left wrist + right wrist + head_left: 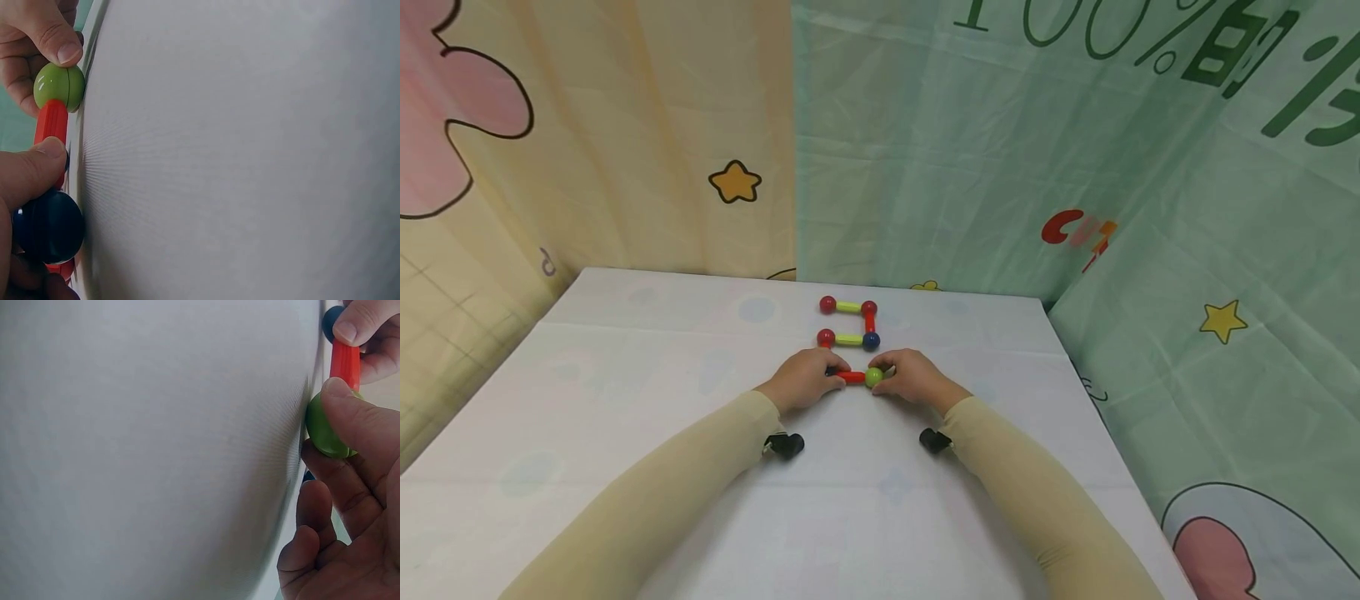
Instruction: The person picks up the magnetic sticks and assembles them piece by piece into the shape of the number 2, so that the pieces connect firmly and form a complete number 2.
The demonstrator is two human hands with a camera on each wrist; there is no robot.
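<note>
My left hand (803,380) pinches a red rod (852,377) close to a dark blue ball (53,226), which sits at the rod's near end in the left wrist view. The rod's other end meets a green ball (874,377), held between the thumb and fingers of my right hand (916,379). Just beyond the hands lies a joined chain: a red ball (826,337), a yellow-green rod (849,340), a blue ball (871,341), a red upright rod (870,322) and further pieces. A short red piece below the red ball is partly hidden by my left hand.
At the far end of the chain, a yellow-green rod (848,307) links two red balls. A white cloth covers the table (850,517). Patterned curtains (910,167) hang behind it and along the sides. Black wrist devices (786,446) sit at both cuffs.
</note>
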